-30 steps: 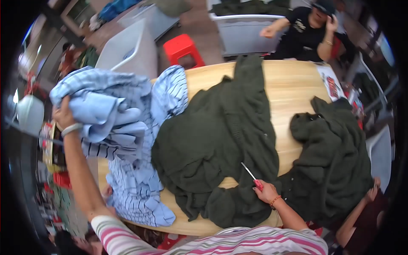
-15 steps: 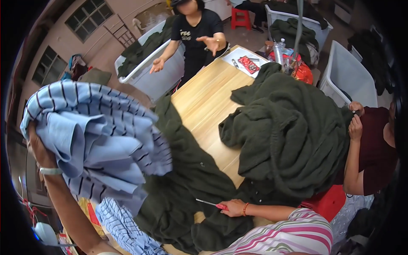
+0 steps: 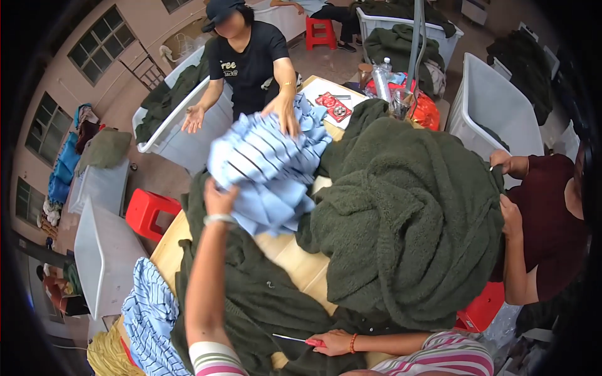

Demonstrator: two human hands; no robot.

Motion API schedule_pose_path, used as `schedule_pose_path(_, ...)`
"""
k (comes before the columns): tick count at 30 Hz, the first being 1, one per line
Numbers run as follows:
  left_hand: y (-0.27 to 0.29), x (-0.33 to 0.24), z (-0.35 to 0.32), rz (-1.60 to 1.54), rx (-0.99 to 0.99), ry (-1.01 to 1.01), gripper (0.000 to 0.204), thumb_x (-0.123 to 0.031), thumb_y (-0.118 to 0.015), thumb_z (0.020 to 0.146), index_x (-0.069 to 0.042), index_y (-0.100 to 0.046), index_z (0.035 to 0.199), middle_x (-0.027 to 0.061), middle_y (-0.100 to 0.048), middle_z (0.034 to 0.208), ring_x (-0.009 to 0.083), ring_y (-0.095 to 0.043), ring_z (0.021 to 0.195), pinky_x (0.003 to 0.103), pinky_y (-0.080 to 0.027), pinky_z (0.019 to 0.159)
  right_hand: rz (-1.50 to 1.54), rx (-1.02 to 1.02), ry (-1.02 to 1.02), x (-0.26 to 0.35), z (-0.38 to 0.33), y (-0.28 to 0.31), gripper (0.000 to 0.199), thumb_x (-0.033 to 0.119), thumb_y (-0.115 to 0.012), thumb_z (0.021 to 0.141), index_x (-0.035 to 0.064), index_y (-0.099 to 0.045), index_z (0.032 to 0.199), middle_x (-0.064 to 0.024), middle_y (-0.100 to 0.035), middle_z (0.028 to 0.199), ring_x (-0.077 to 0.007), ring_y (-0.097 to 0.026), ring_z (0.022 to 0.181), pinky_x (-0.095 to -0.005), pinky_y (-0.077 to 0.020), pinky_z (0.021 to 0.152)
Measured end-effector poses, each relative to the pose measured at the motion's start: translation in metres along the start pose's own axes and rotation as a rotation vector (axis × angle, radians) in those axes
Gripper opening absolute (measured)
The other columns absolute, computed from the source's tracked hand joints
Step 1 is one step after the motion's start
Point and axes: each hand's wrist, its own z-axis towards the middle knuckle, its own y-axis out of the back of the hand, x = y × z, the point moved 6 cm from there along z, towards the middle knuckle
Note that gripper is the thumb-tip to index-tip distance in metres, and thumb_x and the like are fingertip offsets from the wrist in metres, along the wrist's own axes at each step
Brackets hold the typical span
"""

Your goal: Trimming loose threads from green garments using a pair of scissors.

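My left hand is gripping smooth striped blue cotton shirts; my right hand is resting on matt knit (the dark green cardigan), beside fuzzy fleece covering bare wood tabletop.

Wooden table: surface largely hidden beneath green garments. Left hand: fingers buried in blue striped bundle. Striped shirt: cut off at lower edge.

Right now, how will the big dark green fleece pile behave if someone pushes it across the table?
The green fleece pile would probably slump and drag, not slide: it lies in soft thick folds. It looks bulky, perhaps heavy, and fairly grippy on the wooden table.
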Motion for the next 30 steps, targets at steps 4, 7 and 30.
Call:
schedule_pose_path(4, -0.062, 0.077, -0.113, 0.343, 0.2, -0.047, 0.074, -0.026, -0.079, 0.061, 0.003, -0.048, 0.123, 0.0189, -0.057, 0.111, 0.0291, -0.056, 0.101, 0.035, -0.045, 0.088, 0.036, 0.007, -0.039, -0.005, 0.004, 0.005, 0.045, 0.044, -0.052, 0.086, 0.0241, -0.049, 0.126, -0.0173, -0.065, 0.095, -0.0387, -0.062, 0.089, -0.0458, -0.0482, 0.079)
schedule_pose_path(7, -0.042, 0.079, -0.172, 0.19, 0.348, 0.131, 0.063, -0.024, -0.075, 0.067, 0.001, -0.052, 0.119, 0.0172, -0.056, 0.11, 0.0297, -0.055, 0.102, 0.036, -0.045, 0.088, 0.057, 0.025, -0.069, -0.002, 0.001, 0.008, 0.044, 0.043, -0.055, 0.084, 0.024, -0.051, 0.124, -0.0174, -0.065, 0.092, -0.0395, -0.062, 0.085, -0.0473, -0.0485, 0.077)
schedule_pose_path(30, 0.089, 0.006, -0.575, 0.312, 0.169, 0.367, 0.054, -0.026, -0.072, 0.072, -0.001, -0.053, 0.116, 0.017, -0.056, 0.108, 0.0349, -0.051, 0.103, 0.043, -0.038, 0.089, -0.077, -0.154, -0.05, 0.017, -0.014, 0.007, 0.032, 0.033, -0.064, 0.08, 0.0046, -0.061, 0.094, -0.0185, -0.063, 0.081, -0.0388, -0.06, 0.08, -0.0419, -0.0467, 0.07)
